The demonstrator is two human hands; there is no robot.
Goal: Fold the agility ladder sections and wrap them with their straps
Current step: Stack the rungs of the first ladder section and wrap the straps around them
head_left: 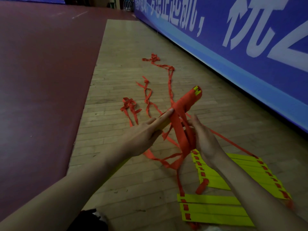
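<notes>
A bundle of yellow ladder rungs [187,100] is held above the floor, its far end wound in orange strap with yellow rung tips showing. My left hand [146,135] holds the near end of the bundle, index finger stretched along it. My right hand [205,139] grips the wide orange strap [180,134] that runs down across the bundle. Loose orange strap [148,95] trails over the wooden floor beyond. Two stacks of flat yellow rungs [215,210] with orange strap threaded through their ends lie on the floor below my right arm.
A blue banner [250,39] with white characters runs along the right side. Dark red flooring [41,72] borders the wooden strip [126,47] on the left. A dark object [90,219] sits at the bottom edge near my left arm.
</notes>
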